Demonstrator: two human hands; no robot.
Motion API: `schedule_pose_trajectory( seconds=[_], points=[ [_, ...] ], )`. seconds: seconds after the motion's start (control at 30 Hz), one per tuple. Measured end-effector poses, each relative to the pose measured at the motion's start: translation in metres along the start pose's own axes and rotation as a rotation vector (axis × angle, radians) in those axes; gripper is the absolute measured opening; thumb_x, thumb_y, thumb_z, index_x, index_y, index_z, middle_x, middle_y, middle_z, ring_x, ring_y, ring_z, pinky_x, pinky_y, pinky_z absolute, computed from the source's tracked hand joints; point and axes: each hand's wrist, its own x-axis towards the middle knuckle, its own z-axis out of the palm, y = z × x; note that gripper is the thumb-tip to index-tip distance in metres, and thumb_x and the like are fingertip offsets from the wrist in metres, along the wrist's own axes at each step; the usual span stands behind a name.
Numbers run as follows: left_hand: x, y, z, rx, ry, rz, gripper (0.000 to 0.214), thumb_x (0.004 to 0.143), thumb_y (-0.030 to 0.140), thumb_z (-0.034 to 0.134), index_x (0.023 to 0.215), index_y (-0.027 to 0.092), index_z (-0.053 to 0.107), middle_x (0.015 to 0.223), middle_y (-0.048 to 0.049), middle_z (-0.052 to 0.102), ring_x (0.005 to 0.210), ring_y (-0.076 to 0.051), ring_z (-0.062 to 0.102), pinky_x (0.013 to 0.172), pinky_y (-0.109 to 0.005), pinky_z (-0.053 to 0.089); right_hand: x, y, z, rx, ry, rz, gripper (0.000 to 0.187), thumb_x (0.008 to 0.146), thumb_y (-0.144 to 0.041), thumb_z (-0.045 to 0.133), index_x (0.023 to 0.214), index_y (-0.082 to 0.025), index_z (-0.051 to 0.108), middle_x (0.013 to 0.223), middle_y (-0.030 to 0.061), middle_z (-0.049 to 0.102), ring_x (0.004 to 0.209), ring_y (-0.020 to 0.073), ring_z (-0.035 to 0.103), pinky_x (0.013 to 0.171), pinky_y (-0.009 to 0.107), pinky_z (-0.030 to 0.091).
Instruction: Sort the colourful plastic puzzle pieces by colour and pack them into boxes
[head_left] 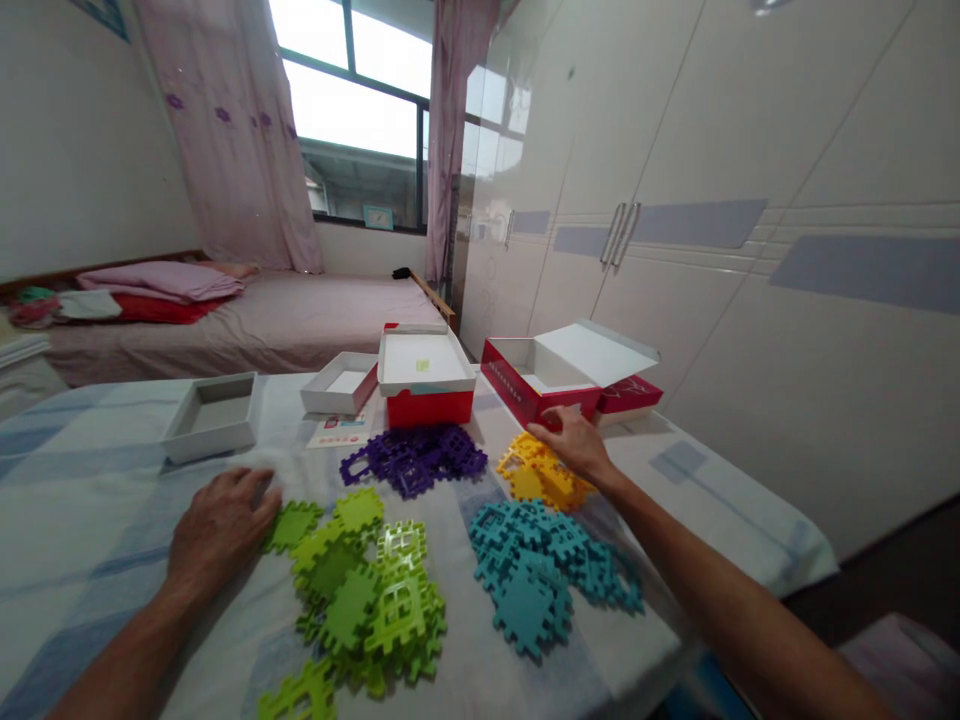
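My left hand rests palm down on the cloth, fingers laid out, just beside the pile of light green notched plastic building pieces. My right hand is over the back of the yellow building pieces, close to the front of an open red box. Its thumb and forefinger are apart, with nothing visible between them; the other fingers are partly hidden. Teal building pieces lie in a heap nearer to me. Behind the green ones is a heap of purple building pieces.
Along the table's back stand a grey-white tray, a smaller white box and a red box with a white tray on top. A printed sheet lies before them. A bed and white wardrobe stand beyond.
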Motion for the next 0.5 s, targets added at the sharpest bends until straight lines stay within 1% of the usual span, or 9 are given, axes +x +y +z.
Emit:
schedule_pose_trajectory(
  seconds=[0.03, 0.1, 0.2, 0.3, 0.37, 0.43, 0.5],
  points=[
    [0.000, 0.000, -0.001, 0.005, -0.009, -0.001, 0.054, 0.087, 0.039, 0.025, 0.113, 0.009, 0.061, 0.120, -0.0170, 0.059, 0.114, -0.030, 0.051, 0.101, -0.041, 0.037, -0.012, -0.001, 0.006, -0.055, -0.053, -0.016, 0.053, 0.077, -0.060, 0.056, 0.109, -0.018, 0.062, 0.110, 0.0108, 0.064, 0.101, 0.0248, 0.059, 0.088, 0.035, 0.043],
    [0.000, 0.001, -0.001, 0.026, -0.027, 0.003, 0.054, 0.088, 0.039, 0.024, 0.114, 0.008, 0.061, 0.121, -0.0172, 0.058, 0.116, -0.030, 0.050, 0.102, -0.041, 0.036, -0.026, -0.002, 0.017, -0.158, -0.115, -0.029, 0.067, 0.073, -0.066, 0.057, 0.122, -0.019, 0.056, 0.118, 0.0133, 0.060, 0.110, 0.0291, 0.054, 0.091, 0.038, 0.041],
    [0.000, 0.001, -0.001, 0.037, -0.020, 0.006, 0.053, 0.088, 0.038, 0.025, 0.113, 0.009, 0.061, 0.121, -0.0171, 0.058, 0.115, -0.029, 0.051, 0.101, -0.040, 0.037, -0.028, -0.005, 0.031, -0.246, -0.170, 0.013, 0.080, 0.071, -0.070, 0.056, 0.133, -0.020, 0.048, 0.120, 0.0158, 0.058, 0.114, 0.0331, 0.051, 0.090, 0.042, 0.039],
    [-0.001, 0.000, -0.001, 0.054, -0.008, 0.027, 0.050, 0.088, 0.036, 0.027, 0.112, 0.010, 0.062, 0.120, -0.0165, 0.059, 0.113, -0.028, 0.052, 0.100, -0.039, 0.038, -0.023, -0.007, 0.040, -0.266, -0.203, 0.054, 0.081, 0.072, -0.071, 0.053, 0.135, -0.020, 0.046, 0.116, 0.0163, 0.059, 0.110, 0.0337, 0.053, 0.088, 0.043, 0.039],
    [-0.001, 0.000, -0.001, 0.059, -0.003, 0.032, 0.049, 0.089, 0.035, 0.027, 0.112, 0.009, 0.062, 0.119, -0.0165, 0.059, 0.112, -0.028, 0.052, 0.100, -0.039, 0.039, -0.021, -0.007, 0.043, -0.270, -0.196, 0.064, 0.080, 0.072, -0.070, 0.054, 0.134, -0.021, 0.047, 0.113, 0.0160, 0.059, 0.108, 0.0336, 0.053, 0.087, 0.043, 0.040],
    [-0.001, 0.000, -0.001, 0.064, -0.007, 0.035, 0.050, 0.089, 0.035, 0.026, 0.113, 0.008, 0.061, 0.120, -0.0170, 0.059, 0.113, -0.028, 0.052, 0.099, -0.039, 0.038, -0.021, -0.007, 0.045, -0.257, -0.163, 0.075, 0.077, 0.072, -0.068, 0.055, 0.132, -0.021, 0.049, 0.109, 0.0155, 0.058, 0.107, 0.0337, 0.054, 0.087, 0.043, 0.040],
    [-0.001, 0.000, -0.002, 0.066, -0.018, 0.035, 0.050, 0.089, 0.035, 0.026, 0.114, 0.008, 0.061, 0.121, -0.0169, 0.058, 0.114, -0.028, 0.051, 0.100, -0.039, 0.038, -0.021, -0.006, 0.045, -0.204, -0.109, 0.094, 0.071, 0.072, -0.064, 0.058, 0.129, -0.022, 0.052, 0.108, 0.0141, 0.054, 0.103, 0.0318, 0.055, 0.086, 0.042, 0.042]
  ],
)
